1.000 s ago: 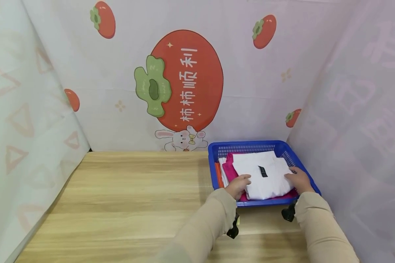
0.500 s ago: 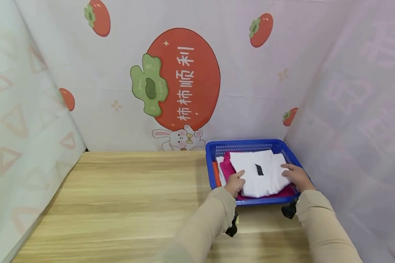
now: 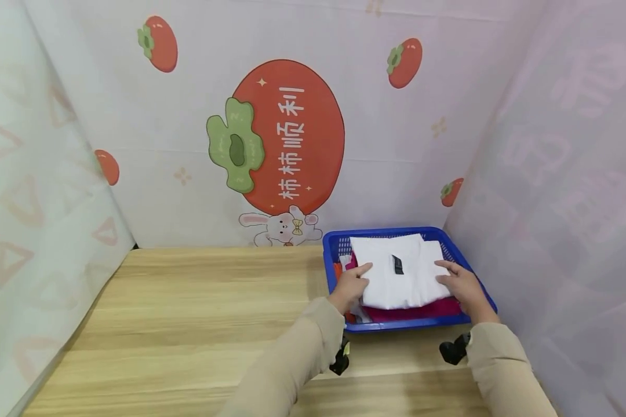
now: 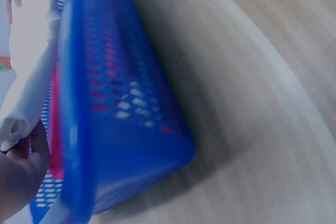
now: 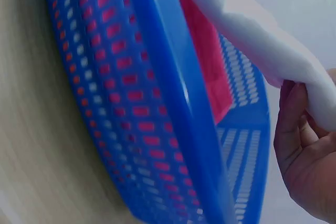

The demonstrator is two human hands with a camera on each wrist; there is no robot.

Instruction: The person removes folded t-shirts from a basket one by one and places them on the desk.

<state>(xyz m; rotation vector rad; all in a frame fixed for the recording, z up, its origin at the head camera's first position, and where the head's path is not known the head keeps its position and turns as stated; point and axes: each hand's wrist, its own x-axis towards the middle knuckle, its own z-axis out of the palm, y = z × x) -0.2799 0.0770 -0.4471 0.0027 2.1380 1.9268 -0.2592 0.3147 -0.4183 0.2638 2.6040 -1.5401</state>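
A folded white shirt (image 3: 396, 289) with a black label is held level above the blue basket (image 3: 412, 325). My left hand (image 3: 350, 286) pinches its left edge, thumb on top. At the opposite edge my right hand (image 3: 465, 288) grips the shirt too. In the left wrist view, the left hand (image 4: 21, 179) has its fingers under a rolled corner of the shirt (image 4: 34, 45). The right wrist view has the right hand (image 5: 310, 156) curled round the other end, above the basket rim. Magenta cloth (image 3: 412, 312) lies below, inside the basket.
Orange cloth (image 3: 337, 270) and another white cloth (image 3: 346, 260) sit at the basket's left side. The wooden table (image 3: 203, 307) extends left. A printed curtain (image 3: 386, 127) stands behind, and another curtain (image 3: 542, 202) is close on the right.
Both hands have raised the white shirt off the magenta cloth and shifted it slightly left. More magenta now shows under its front edge. The head view has tilted a little.
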